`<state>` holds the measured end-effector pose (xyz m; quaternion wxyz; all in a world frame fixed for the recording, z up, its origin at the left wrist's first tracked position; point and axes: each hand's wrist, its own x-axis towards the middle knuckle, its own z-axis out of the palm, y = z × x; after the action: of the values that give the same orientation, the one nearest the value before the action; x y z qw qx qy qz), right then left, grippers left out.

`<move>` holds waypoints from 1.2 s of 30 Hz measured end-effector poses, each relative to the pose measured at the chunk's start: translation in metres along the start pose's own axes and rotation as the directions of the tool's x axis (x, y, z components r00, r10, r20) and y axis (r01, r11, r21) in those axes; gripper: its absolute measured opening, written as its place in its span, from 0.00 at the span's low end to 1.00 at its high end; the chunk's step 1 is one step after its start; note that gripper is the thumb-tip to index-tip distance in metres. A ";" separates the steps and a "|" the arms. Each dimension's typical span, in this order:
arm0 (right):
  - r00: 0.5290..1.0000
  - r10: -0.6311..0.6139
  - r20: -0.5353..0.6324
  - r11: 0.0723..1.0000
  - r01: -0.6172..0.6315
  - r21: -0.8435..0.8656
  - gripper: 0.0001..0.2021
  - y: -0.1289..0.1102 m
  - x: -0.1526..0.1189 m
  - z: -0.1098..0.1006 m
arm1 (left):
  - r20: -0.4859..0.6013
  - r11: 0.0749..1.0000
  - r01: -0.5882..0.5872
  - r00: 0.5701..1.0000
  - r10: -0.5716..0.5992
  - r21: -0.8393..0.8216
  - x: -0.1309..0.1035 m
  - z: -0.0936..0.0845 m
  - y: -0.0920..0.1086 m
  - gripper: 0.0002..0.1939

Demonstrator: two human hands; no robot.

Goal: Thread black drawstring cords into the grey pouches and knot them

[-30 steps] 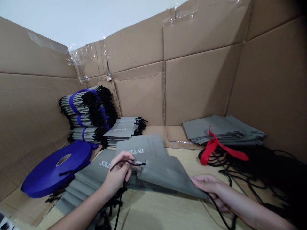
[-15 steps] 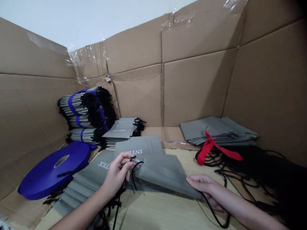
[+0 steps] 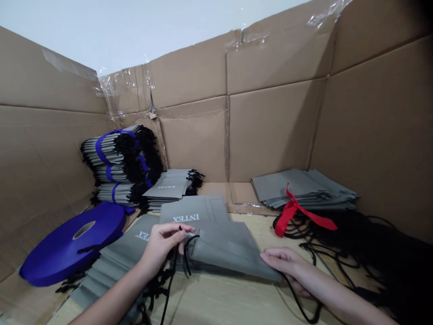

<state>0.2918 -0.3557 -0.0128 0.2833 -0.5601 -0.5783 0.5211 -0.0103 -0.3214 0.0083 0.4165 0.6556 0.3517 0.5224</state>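
A grey fabric pouch is stretched between my two hands above the table. My left hand is closed in a pinch at the pouch's left corner, on a black cord that loops out of the edge there. Something thin and shiny shows by those fingertips, too small to name. At the lower right corner my right hand grips the fabric between thumb and fingers, and more black cord hangs below it. Under the held pouch lie other grey pouches with white INTEX lettering.
Fanned grey pouches lie at left beside a purple ribbon roll. Behind stand purple-banded bundles and a smaller pouch stack. At right are flat grey pieces, a red ribbon and tangled black cords. Cardboard walls surround the table.
The left fingers have shifted slightly over the cord, and less of its end sticks up above them. The right hand keeps its hold on the pouch. The view has tilted a little.
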 end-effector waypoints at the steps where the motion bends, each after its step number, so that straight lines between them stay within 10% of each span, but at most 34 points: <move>1: 0.999 -0.044 -0.020 0.999 0.043 -0.032 0.28 -0.001 0.000 -0.001 | -0.013 0.999 0.022 1.000 -0.023 -0.031 0.001 -0.002 -0.001 0.14; 7: 0.927 -0.361 -0.106 0.899 0.315 -0.306 0.26 -0.006 0.004 -0.012 | -0.427 0.997 0.038 0.904 -0.005 0.069 0.018 -0.029 -0.002 0.21; 10: 0.914 -0.376 -0.150 0.890 0.311 -0.334 0.24 -0.002 0.006 -0.015 | -0.453 0.956 0.023 0.884 0.117 0.292 0.022 -0.037 0.001 0.26; 14: 0.893 -0.396 -0.212 0.873 0.295 -0.389 0.23 -0.003 0.003 -0.008 | -0.169 0.533 -0.201 0.807 0.566 0.822 0.007 -0.019 0.011 0.28; 17: 0.889 -0.398 -0.227 0.854 0.268 -0.446 0.20 -0.010 -0.007 0.003 | 0.240 0.315 -0.455 0.809 0.536 0.833 -0.009 0.000 0.017 0.22; 24: 0.863 -0.426 -0.271 0.813 0.234 -0.534 0.14 -0.017 -0.019 0.009 | 0.422 0.436 -0.401 0.905 0.051 0.806 -0.011 0.003 0.011 0.15; 36: 0.672 -0.636 -0.378 0.661 0.223 -0.717 0.14 -0.018 -0.021 -0.038 | 0.405 0.671 -0.259 0.912 -0.068 0.695 -0.002 0.001 0.021 0.18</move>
<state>0.3249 -0.3615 0.0206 0.3739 -0.5907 -0.7150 0.0078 -0.0095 -0.3321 0.0270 0.1509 0.8768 0.4038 0.2132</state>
